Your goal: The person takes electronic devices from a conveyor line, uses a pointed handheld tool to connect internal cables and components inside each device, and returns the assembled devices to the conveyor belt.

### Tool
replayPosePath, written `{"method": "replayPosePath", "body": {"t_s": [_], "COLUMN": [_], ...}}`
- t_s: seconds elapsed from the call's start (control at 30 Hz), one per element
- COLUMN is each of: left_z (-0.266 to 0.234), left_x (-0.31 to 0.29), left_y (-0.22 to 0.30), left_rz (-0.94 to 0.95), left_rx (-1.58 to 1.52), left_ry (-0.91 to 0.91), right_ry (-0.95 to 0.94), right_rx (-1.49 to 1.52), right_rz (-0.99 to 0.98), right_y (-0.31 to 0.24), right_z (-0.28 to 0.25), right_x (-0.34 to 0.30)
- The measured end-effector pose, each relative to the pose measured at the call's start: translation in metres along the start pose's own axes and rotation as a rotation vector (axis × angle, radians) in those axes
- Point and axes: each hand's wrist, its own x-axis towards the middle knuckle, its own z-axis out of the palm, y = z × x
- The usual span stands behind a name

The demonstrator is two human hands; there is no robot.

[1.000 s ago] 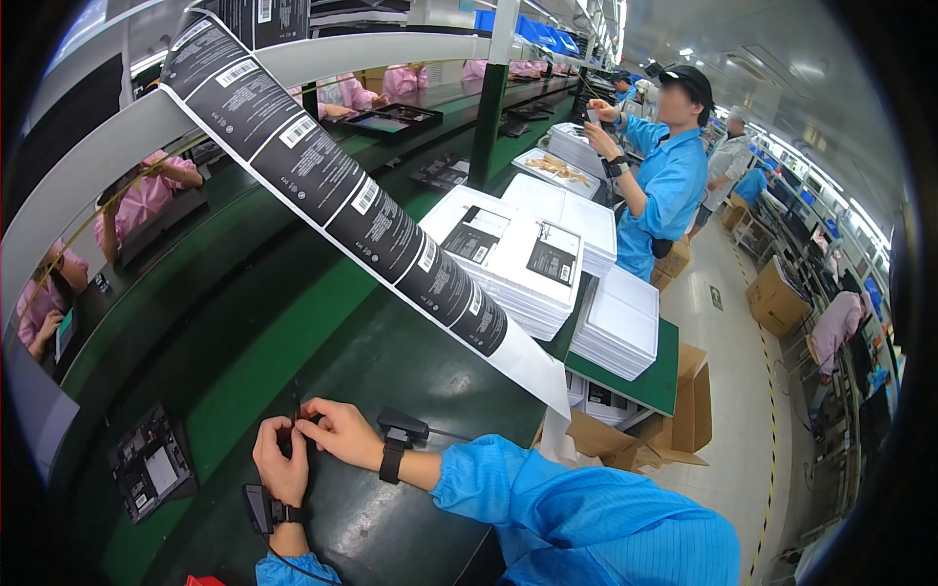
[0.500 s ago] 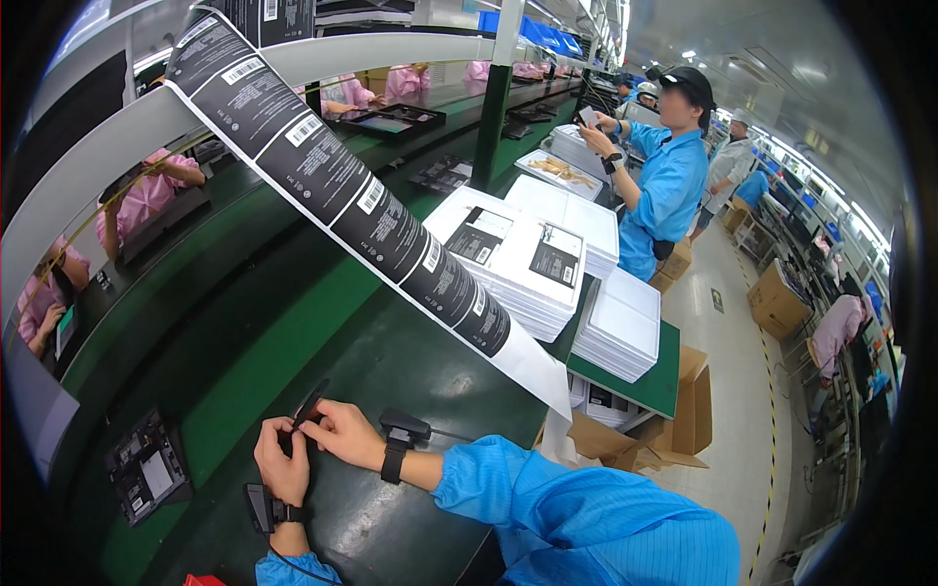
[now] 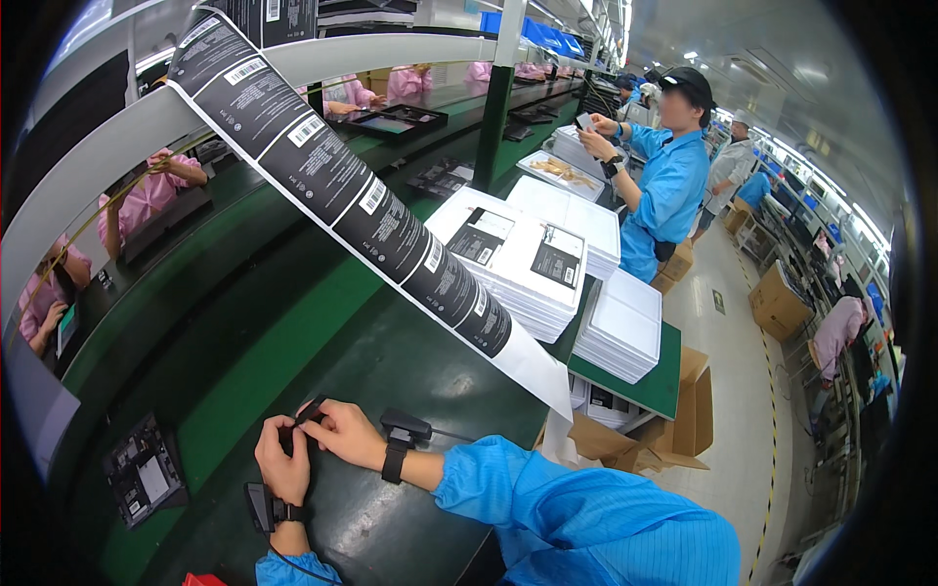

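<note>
Label strip slants before white trays; left hand and right hand pinch dark piece.

Ceiling lamps shine brightly far beyond the right hand; pale glare marks the table near it; straight edges bend toward dark corners.

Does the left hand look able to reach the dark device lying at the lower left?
Probably yes: nothing stands between the left hand and the dark device, though that hand is busy at a small black piece.
</note>
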Motion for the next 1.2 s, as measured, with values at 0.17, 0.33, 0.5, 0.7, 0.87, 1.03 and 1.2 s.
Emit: {"method": "replayPosePath", "body": {"t_s": [0.17, 0.33, 0.5, 0.7, 0.87, 1.03, 1.2], "left_z": [0.001, -0.001, 0.003, -0.001, -0.002, 0.003, 0.0], "left_x": [-0.001, -0.001, -0.001, -0.002, -0.002, -0.002, -0.002], "left_y": [-0.006, 0.001, -0.006, -0.002, 0.001, -0.006, -0.004], "left_rz": [0.017, -0.011, 0.037, -0.006, 0.0, 0.024, 0.009], "left_rx": [0.024, 0.004, 0.031, -0.004, -0.007, 0.002, -0.015], "left_ry": [0.002, -0.01, 0.008, 0.0, 0.0, -0.001, -0.014], "right_ry": [-0.015, -0.022, -0.004, -0.015, -0.028, -0.058, -0.055], "right_rx": [0.007, -0.01, 0.019, 0.009, -0.001, -0.037, 0.005], "right_rz": [0.027, 0.021, 0.008, -0.004, 0.018, 0.065, 0.04], "right_y": [-0.004, -0.005, 0.005, 0.0, -0.007, -0.004, -0.002], "right_z": [-0.001, -0.001, 0.0, 0.001, 0.0, -0.005, -0.002], "right_x": [-0.001, -0.001, 0.002, 0.0, -0.002, -0.001, 0.0]}}
